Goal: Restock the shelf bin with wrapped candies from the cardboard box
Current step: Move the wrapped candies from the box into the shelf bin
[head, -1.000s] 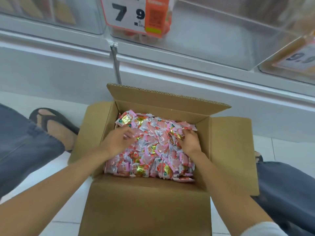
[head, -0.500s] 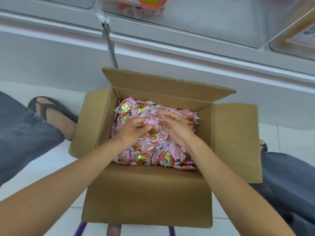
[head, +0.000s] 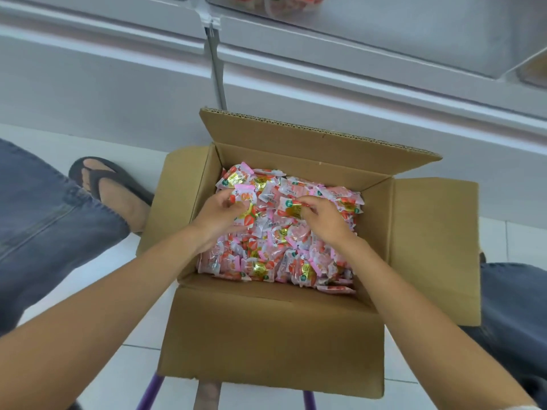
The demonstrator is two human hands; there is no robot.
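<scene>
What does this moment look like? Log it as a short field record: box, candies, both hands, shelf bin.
cardboard box: open, flaps folded out, below the shelf
wrapped candies: pink and red, fill the box nearly to its rim
left hand: inside the box, grip curled round candies at the far left
right hand: inside the box, grip pinching candies near the middle
shelf bin: clear, above the box, a few candies visible at the top edge
progress: both hands low on the pile, nothing lifted clear yet

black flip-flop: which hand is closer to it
Left. The left hand grips candies at the flip-flop side of the cardboard box; the right hand grips candies farther right.
</scene>
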